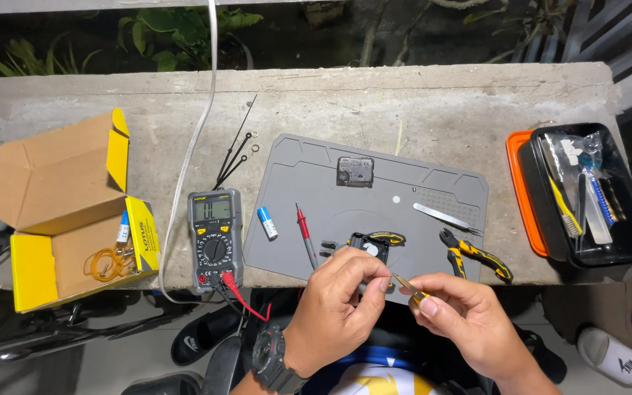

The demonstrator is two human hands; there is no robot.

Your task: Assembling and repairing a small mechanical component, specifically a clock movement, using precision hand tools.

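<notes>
Far left: open cardboard box [60, 194] with yellow flaps. Beside it, grey multimeter [214, 238] with red and black leads. On grey mat [316, 183]: small battery [267, 222], red probe [304, 232], tweezers [444, 217], yellow-handled pliers [475, 255]. Far right: black tool tray [587, 194].

Both hands are bare, with short trimmed nails and no rings or gloves. The left hand [338, 303] has a chunky black digital wristwatch [271, 358] with red accents strapped to its wrist. The right hand [462, 314] shows a bare wrist, no sleeve.
</notes>
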